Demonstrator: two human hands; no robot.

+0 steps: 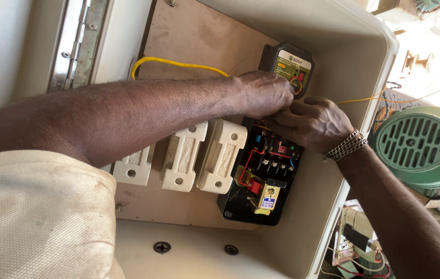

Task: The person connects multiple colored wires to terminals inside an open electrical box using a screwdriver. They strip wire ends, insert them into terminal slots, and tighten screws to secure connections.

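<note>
**Both hands meet at the wires between two black units**

Nearest the camera, three white fuse holders (178,157) lie side by side under the left forearm. Beyond them the black switch unit (261,175) runs lengthwise away from the hands. The left hand (264,93) and right hand (315,123) touch, fingers curled and pinching thin wires (296,87); what each grips, I cannot tell. Farthest, the small black box (287,64) sits just above both hands.

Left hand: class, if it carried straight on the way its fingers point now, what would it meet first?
The left hand points right, toward the right hand, and their fingertips already seem to meet just below the small black module with the green label. So it would meet the right hand's fingers first, though depth is unclear.
</note>
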